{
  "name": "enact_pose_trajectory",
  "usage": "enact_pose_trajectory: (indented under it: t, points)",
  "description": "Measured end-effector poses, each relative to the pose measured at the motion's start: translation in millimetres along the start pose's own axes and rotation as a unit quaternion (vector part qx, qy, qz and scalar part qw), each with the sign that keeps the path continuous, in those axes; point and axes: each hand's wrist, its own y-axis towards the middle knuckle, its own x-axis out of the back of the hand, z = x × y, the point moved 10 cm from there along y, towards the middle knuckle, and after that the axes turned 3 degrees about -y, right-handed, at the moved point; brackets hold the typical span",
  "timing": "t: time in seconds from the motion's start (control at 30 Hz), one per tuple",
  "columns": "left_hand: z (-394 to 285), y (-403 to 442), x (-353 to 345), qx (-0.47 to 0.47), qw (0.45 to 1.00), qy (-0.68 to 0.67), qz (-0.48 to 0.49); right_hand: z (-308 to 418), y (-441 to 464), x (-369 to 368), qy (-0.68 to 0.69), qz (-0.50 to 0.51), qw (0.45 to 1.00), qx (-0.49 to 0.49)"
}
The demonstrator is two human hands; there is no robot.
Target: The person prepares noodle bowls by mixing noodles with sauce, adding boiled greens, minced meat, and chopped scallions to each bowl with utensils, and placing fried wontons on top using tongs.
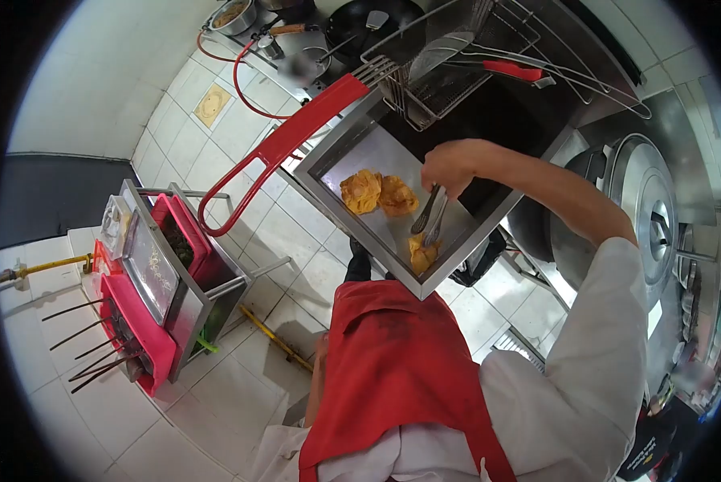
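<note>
My right hand (450, 166) is closed around metal tongs (429, 215) above the steel tray (376, 153) of the fryer. The tongs' tips touch a golden fried piece (422, 257) in the tray's near corner; whether they grip it is unclear. Two more golden, crinkled fried pieces (361, 192) lie side by side farther left in the tray. A strip of my left forearm (316, 373) shows beside the red apron (401, 353), but my left hand is hidden.
A red fryer-basket handle (288, 140) juts over the tray's left edge. Dark oil (489, 116) fills the fryer, with wire baskets (449, 88) above. A lidded pot (649, 209) stands right. At left, a cart (216, 281) holds pink tubs (140, 329) with protruding rods.
</note>
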Motion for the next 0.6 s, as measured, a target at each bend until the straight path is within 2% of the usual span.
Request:
enact_pose_trajectory:
  t: [0.13, 0.23, 0.27, 0.37, 0.43, 0.5, 0.53, 0.6]
  points:
    - [-28, 8, 2, 0.002, 0.998, -0.058, -0.012, 15, 34, -22, -0.023, 0.016, 0.995, 0.093]
    - [-30, 30, -5, 0.0, 0.993, -0.113, -0.029, 17, 28, -16, -0.053, 0.005, 0.994, 0.092]
    - [-45, 19, -2, 0.04, 0.988, -0.144, -0.03, 15, 18, -9, -0.065, 0.002, 0.993, 0.094]
    - [-73, 3, 8, 0.034, 0.992, -0.108, -0.048, -9, -16, -3, 0.025, -0.001, 0.999, 0.037]
    - [-66, 6, 5, 0.022, 0.995, -0.092, -0.036, -27, -35, -13, 0.057, -0.019, 0.998, 0.03]
    - [-58, 12, 2, 0.011, 0.997, -0.076, -0.022, -48, -54, -24, 0.181, -0.022, 0.983, -0.028]
    - [-52, 12, -2, 0.024, 0.999, -0.048, -0.006, -52, -60, -35, 0.179, -0.02, 0.983, -0.028]
    - [-47, 10, -6, 0.041, 0.999, -0.02, 0.012, -64, -68, -44, 0.228, -0.077, 0.97, -0.046]
